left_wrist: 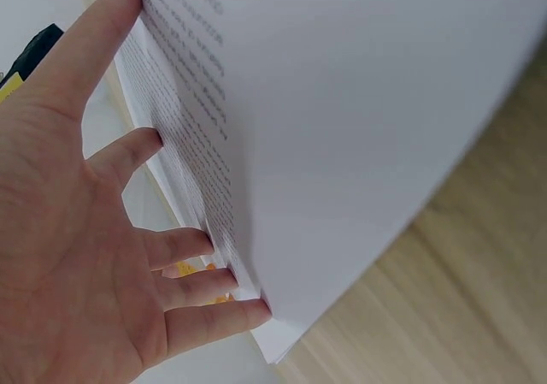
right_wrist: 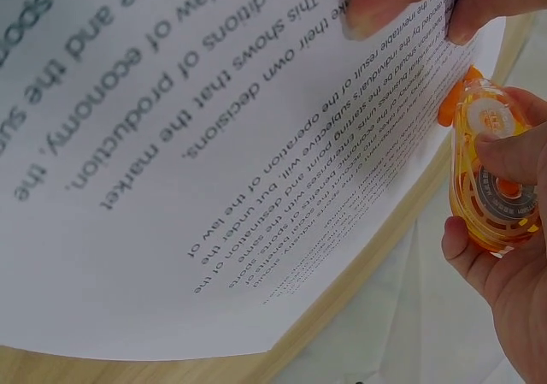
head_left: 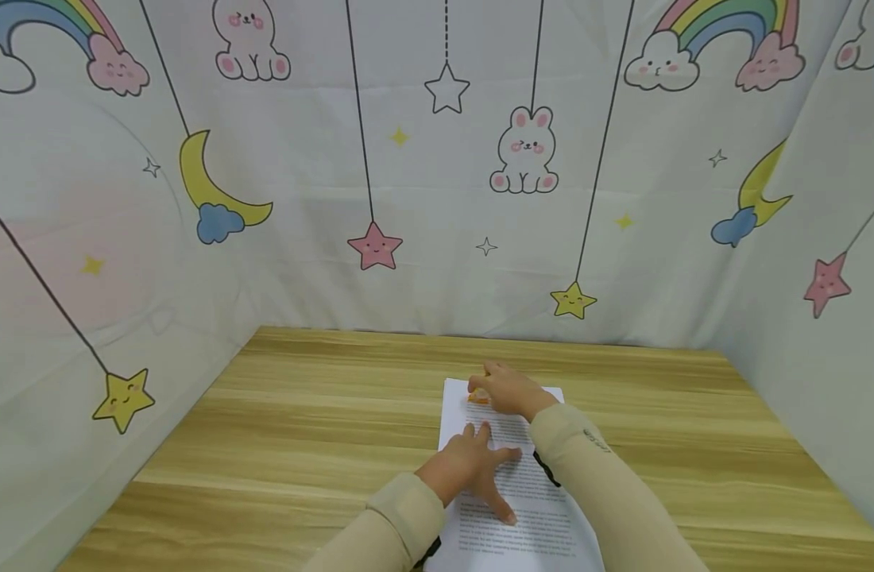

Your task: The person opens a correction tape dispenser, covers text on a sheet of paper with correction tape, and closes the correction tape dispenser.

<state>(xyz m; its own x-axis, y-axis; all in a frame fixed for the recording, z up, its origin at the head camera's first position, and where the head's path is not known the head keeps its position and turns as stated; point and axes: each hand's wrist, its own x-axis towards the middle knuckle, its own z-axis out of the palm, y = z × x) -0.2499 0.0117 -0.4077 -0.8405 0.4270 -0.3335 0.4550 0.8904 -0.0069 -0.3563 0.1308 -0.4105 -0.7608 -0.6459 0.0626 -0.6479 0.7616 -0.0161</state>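
Note:
Printed sheets of white paper [head_left: 544, 536], apparently a small stack, lie on the table, covered in lines of dark text. My left hand [head_left: 471, 467] rests on them with its fingers spread; in the left wrist view its fingertips touch the printed side [left_wrist: 201, 144]. Near the far edge of the sheet, my right hand [head_left: 512, 391] grips an orange see-through correction tape dispenser [right_wrist: 494, 179] between thumb and fingers. The dispenser's orange tip [right_wrist: 448, 109] is at the text in the right wrist view. Whether any tape lies on the page cannot be made out.
The wood-grain table [head_left: 301, 445] extends to both sides of the paper. A white cloth curtain [head_left: 437, 294] printed with stars, moons and rabbits hangs behind the table and along its sides.

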